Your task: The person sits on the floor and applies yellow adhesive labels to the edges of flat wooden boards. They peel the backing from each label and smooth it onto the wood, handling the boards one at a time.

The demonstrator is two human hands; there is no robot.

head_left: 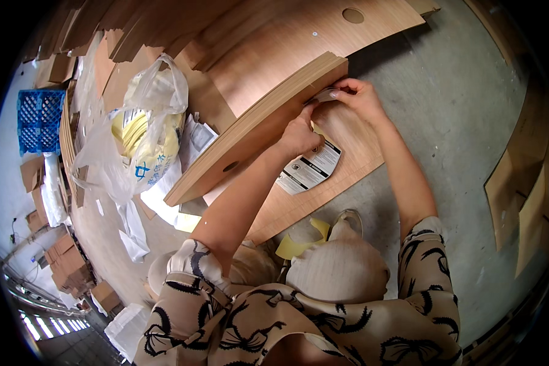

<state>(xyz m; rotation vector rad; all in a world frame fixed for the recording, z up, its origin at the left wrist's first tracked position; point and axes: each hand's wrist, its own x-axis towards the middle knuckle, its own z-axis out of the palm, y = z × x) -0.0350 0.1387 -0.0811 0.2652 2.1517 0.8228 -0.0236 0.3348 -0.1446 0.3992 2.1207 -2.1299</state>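
A wooden panel (354, 143) lies flat in front of me, with a white printed label (314, 171) on its surface. A smaller pale, glossy label (325, 96) stretches between my fingers at the panel's far end, beside the raised boards. My right hand (360, 99) pinches its right end between thumb and fingertips. At its left end is the extended index finger of my left hand (300, 134), whose other fingers curl over the white label. The left fingertips are partly hidden. A stack of wooden boards (259, 125) stands on edge along my left forearm.
A clear plastic bag (155, 131) with yellow-edged sheets sits left of the boards. Yellow strips of paper (302, 240) lie by my knees. A larger wooden panel (256, 67) is beyond. Cardboard (515, 189) lies at right; a blue crate (39, 121) stands far left.
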